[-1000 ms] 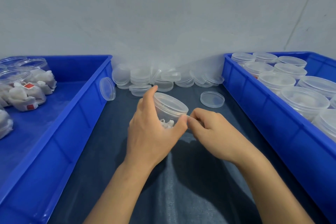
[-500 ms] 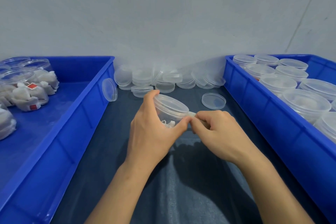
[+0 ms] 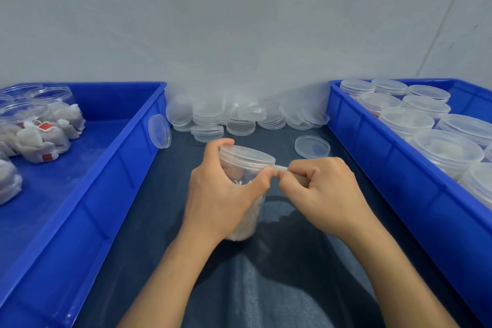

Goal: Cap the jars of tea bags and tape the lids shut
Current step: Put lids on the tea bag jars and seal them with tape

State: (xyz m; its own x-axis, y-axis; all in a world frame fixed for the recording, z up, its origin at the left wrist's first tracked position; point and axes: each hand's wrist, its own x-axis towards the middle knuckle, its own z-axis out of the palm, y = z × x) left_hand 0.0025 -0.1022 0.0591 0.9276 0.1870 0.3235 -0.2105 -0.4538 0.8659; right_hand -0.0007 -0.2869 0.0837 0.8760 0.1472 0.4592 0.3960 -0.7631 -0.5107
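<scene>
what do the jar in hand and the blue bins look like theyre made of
Jar: seemingly clear, thin plastic with a faintly frosted lid; tea bags show through the wall. Left blue bin and right blue bin: likely rigid moulded plastic, opaque and slightly glossy, with ribbed walls.

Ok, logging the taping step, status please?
Left hand grips capped jar. Right hand pinches tape strip at lid rim. Nothing in the way.

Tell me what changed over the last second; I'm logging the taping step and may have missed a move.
Little moved. The right hand, pinching a strip of tape, drew slightly right, so a short stretch of tape now shows between it and the jar's lid rim. The left hand kept its grip on the jar, thumb by the tape's start. Bins, loose lids and the other jars stayed put.
</scene>
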